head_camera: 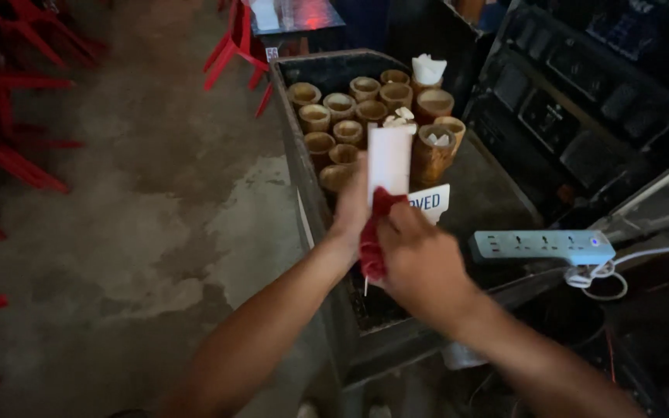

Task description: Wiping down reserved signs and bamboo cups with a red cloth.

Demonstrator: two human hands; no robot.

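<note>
Hands meet over the near end of a dark metal counter. The left hand reaches up from below, its fingers closed around the lower part of a flat white rectangular piece, which stands upright and rises above the fingertips. The right hand comes in from the right, fingers curled and pressed together on a red cloth; the cloth is bunched between the two hands, against the bottom of the white piece, and hangs down below the knuckles. A thin pale thread dangles under the cloth. Whether the right fingertips also touch the white piece cannot be told, since the back of the hand hides them.

Just beyond the fingers, behind the white piece, stands a cluster of bamboo cups, open mouths up, close together on the counter; a few at the far right hold white paper. Just right of the fingers, partly hidden by the right hand, leans a small white sign card. Further right of the right hand lies a pale power strip with a white cable coiled at its end. Well left of the left forearm, red chairs stand on a stained concrete floor.
</note>
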